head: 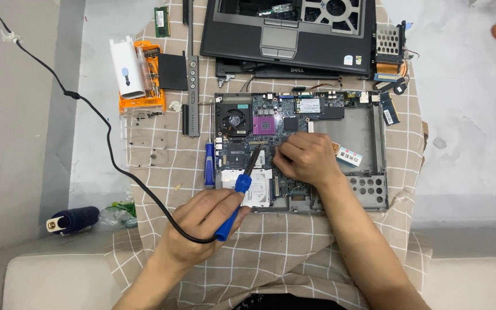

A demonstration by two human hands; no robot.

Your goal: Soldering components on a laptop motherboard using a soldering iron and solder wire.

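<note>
Checked cloth (294, 241) over the surface, dismantled laptop lid (288, 34) at far edge. Laptop base with bare circuit board (265, 123) in centre, directly ahead of both hands. Board likely stiff but fragile: grip by metal frame edges, not components. Soldering iron (237, 195) light, cable trailing left; take by blue handle only, tip probably hot. Left hand (199, 221) clenched round that handle, tip on board. Right hand (308, 158) curled, fingertips pressing board, grasping nothing visible. Blue screwdriver (209, 163) just left of base.
</note>
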